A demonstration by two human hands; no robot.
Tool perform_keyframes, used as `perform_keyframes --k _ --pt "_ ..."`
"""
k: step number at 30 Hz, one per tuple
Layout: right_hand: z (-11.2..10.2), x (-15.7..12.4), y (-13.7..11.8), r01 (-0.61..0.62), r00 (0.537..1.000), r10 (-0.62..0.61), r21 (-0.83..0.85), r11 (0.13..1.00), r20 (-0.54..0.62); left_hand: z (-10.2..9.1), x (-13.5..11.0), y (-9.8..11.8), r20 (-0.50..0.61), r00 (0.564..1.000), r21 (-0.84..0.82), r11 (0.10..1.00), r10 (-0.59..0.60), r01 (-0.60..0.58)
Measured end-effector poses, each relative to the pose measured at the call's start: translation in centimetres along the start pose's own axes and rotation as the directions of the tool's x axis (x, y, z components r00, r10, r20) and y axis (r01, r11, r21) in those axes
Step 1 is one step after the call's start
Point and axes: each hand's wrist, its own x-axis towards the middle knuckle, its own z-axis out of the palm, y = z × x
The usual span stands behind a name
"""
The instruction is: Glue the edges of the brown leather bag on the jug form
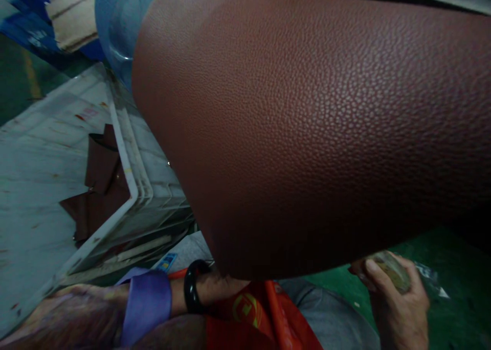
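A large brown piece of pebbled leather (299, 125) fills most of the view, close to the camera and bent in a curve. My left hand (226, 288), with a black bangle at the wrist, is closed at its lower left corner; the leather covers most of the fingers. Below the leather's lower edge, my right hand (402, 301) is wrapped round a small rounded, cloudy greenish-brown object (393, 272), whose kind I cannot make out. The right hand is apart from the leather.
To the left stands a stained white plastic crate (130, 171) with several folded brown leather pieces (102, 181) inside. Behind it are a blue translucent plastic container (115, 28) and torn cardboard (72, 18). A red apron (264, 314) covers my lap above the green floor (452, 268).
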Motion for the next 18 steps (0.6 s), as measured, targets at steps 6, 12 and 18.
perform_keyframes --k 6,12,18 --pt "0.1 -1.2 0.4 -0.010 0.999 0.008 0.053 0.999 0.035 0.0 -0.4 0.1 0.028 0.996 0.192 0.978 0.082 -0.086" --pt "-0.1 -1.3 0.8 -0.026 0.999 0.024 0.056 0.998 0.034 -0.2 0.4 0.8 0.085 0.995 0.182 0.982 0.042 -0.057" --pt "0.0 -1.1 1.3 -0.052 0.991 0.046 0.044 0.998 0.127 -0.3 0.4 0.3 0.077 0.997 0.016 0.999 0.032 -0.033"
